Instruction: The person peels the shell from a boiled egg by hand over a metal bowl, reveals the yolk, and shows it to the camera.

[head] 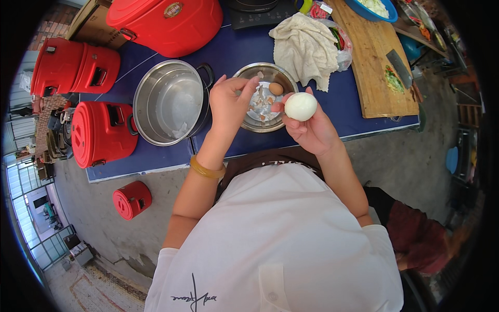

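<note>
A peeled white egg (300,107) rests in the fingers of my right hand (314,132), above the near right rim of a steel bowl (288,76). My left hand (230,102), over the bowl's left side, has thumb and finger pinched together at a small piece of eggshell (260,74). Inside the bowl sits an unpeeled brown egg (276,89) among broken eggshell pieces (262,102). Part of the bowl is hidden behind my left hand. To its left stands a large two-handled steel pot (179,97) with a little clear liquid and pale scraps at the bottom.
Red lidded insulated containers (103,134) line the left of the blue table (230,148). A cloth (304,46) lies beyond the bowl. On the right, a cutting board (374,93) carries a cleaver (399,68) and chopped vegetables. Another person (417,234) is behind at right.
</note>
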Motion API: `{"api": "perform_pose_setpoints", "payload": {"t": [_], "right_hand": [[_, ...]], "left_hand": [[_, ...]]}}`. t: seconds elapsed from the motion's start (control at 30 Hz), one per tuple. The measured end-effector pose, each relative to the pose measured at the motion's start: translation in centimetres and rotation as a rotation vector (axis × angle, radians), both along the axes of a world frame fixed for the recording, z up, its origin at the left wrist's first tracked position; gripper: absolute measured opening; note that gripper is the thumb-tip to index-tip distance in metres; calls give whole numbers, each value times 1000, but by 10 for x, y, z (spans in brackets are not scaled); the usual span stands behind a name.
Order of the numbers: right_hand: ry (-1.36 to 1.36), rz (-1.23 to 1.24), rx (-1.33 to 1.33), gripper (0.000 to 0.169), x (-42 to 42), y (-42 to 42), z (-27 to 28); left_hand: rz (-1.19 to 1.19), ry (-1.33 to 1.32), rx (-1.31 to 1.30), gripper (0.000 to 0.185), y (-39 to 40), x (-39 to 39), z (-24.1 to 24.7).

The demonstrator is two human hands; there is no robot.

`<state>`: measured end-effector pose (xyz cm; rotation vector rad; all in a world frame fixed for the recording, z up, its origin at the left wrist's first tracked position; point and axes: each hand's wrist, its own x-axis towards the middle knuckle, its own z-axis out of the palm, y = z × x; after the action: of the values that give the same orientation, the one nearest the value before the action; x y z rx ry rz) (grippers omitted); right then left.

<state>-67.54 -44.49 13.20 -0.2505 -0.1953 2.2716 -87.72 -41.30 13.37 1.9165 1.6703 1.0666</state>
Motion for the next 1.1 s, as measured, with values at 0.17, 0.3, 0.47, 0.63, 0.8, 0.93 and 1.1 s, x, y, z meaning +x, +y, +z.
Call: {"api": "perform_pose_setpoints", "payload": {"t": [0.17,0.3,0.47,0.63,0.8,0.93,1.1], "right_hand": [[84,-7,113,52,1,1,-4],[-36,-58,186,49,2,-2,2],[-348,-256,352,46,0,-2,13],[-642,-521,532,53,-5,-3,25],[-781,-666,635,55,-13,-9,38],[-923,-736,821,51,-16,-10,36],[-1012,-800,994,43,-15,-10,42]], "left_hand": [[18,125,11,10,-1,9,-7],[9,101,-12,7,-1,8,-5],[8,-84,-443,27,-10,7,14],[-112,-665,-400,49,-37,21,19],[-336,-1172,-660,53,-44,24,26],[-450,-1428,-665,53,-51,32,33],[-456,-1433,-585,50,-50,28,28]]}}
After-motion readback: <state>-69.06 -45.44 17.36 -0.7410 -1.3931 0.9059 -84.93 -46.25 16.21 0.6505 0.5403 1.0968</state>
